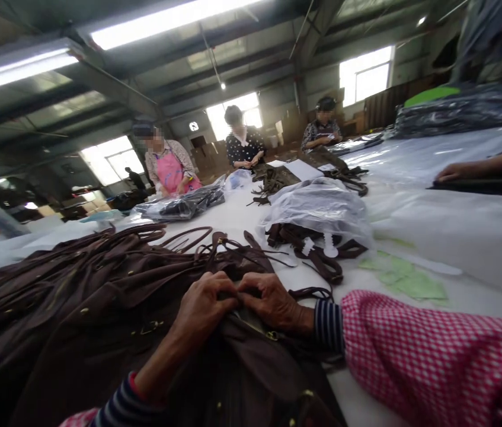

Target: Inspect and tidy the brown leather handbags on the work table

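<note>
A dark brown garment (255,365) lies in front of me, with a gold zip (255,327) and its metal puller on it. My left hand (208,302) is closed, thumb and fingers pinching the garment's cloth just above the zip. Right beside it, my right hand (271,302) pinches the same cloth, its fingertips nearly meeting those of the left. Whatever small part may be between the fingertips is hidden. Thin brown cords (233,244) spread out beyond my hands.
More brown garments (55,296) with gold snaps are heaped at left. A clear plastic bag (317,204) of brown straps (322,261) lies ahead, near green paper pieces (411,276). Another person's hand (455,172) rests on dark material at right. Several people work across the table.
</note>
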The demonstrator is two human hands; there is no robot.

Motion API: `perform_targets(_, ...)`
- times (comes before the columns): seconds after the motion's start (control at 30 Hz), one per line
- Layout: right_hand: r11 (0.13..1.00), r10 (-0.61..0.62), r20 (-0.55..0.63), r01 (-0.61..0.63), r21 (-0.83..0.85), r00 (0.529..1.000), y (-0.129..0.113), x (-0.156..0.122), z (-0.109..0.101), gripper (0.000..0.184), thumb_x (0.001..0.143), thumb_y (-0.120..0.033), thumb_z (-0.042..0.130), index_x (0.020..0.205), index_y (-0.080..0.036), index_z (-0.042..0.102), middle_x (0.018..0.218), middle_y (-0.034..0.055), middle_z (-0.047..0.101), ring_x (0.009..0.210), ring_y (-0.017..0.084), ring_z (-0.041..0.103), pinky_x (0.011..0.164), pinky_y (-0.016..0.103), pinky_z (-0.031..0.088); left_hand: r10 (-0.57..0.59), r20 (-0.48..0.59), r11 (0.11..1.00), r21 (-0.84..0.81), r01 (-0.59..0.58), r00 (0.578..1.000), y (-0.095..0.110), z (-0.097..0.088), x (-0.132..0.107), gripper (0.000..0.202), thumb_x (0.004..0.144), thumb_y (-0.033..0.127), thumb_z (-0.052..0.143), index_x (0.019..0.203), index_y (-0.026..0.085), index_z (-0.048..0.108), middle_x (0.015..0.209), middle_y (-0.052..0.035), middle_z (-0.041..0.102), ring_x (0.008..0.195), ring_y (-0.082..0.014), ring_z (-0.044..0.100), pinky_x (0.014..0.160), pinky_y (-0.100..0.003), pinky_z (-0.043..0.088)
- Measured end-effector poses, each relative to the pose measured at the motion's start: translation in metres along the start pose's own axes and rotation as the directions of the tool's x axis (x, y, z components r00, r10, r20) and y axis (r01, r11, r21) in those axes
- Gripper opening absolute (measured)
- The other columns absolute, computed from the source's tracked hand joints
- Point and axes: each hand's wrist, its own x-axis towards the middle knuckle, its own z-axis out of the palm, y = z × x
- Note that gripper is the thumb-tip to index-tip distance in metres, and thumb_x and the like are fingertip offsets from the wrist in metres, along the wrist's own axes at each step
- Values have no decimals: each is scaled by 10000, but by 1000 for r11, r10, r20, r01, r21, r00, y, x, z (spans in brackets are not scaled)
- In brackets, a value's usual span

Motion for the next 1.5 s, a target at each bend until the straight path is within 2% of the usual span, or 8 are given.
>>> perform_targets(0.2,988,61,13,-59,-141,998,-2,1,-3,55,902,-252,634,898,-201,616,811,-13,646,743,150,596,677,247,427,67,-119,994,-73,-76,991,-9,12,-1,155,819,245,613,759,251,755,855,-7,725,855,-217,614,756,-336,452)
perform_targets(0.37,963,66,21,-58,-263,998,-3,2,-1,91,890,-203,617,921,-218,533,780,-29,597,691,150,563,650,250,404,201,-278,976,138,-168,939,-8,18,-2,109,850,260,620,821,257,725,919,-13,743,952,-255,583,853,-409,404)
perform_targets(0.53,959,44,44,-30,-281,998,-8,2,-2,138,841,-131,620,876,-226,526,773,-32,594,704,150,562,671,251,415,181,-264,973,191,-132,947,-4,22,0,142,871,220,572,864,251,710,965,-35,695,1049,-262,575,929,-436,378)
perform_targets(0.7,956,9,75,14,-292,997,-33,13,-65,64,826,-128,606,809,-188,620,807,-1,627,720,136,561,677,257,424,34,-299,999,47,-21,954,-12,32,-7,193,927,344,562,915,283,744,988,-38,634,942,-230,580,867,-388,431)
perform_targets(0.83,916,228,-33,-226,-330,973,-48,13,-153,184,758,-151,537,869,-172,682,780,7,650,641,133,561,567,248,410,69,-321,997,45,-57,944,-15,35,-7,198,926,369,577,893,289,755,927,-31,632,938,-228,586,857,-374,433)
perform_targets(1.03,785,405,-110,-407,-468,908,-71,-52,-245,196,734,-185,512,736,-176,707,737,16,661,623,130,557,544,240,406,75,-355,997,39,-66,932,-23,38,-3,201,900,397,590,907,301,766,962,-36,636,931,-235,596,860,-384,438)
perform_targets(1.27,565,480,-251,-515,-644,840,-79,-132,-267,307,922,-450,576,1048,-200,704,919,55,725,742,188,627,656,298,472,71,-342,997,17,-70,937,-28,38,0,263,874,458,569,923,297,772,981,-58,644,941,-270,612,858,-431,458)
perform_targets(1.5,352,474,-276,-467,-811,836,-45,-125,-242,253,919,-443,601,824,-216,655,729,12,662,670,183,591,628,299,368,53,-339,998,33,-45,939,-29,37,1,274,870,457,566,914,291,779,990,-66,651,931,-279,612,853,-436,471)
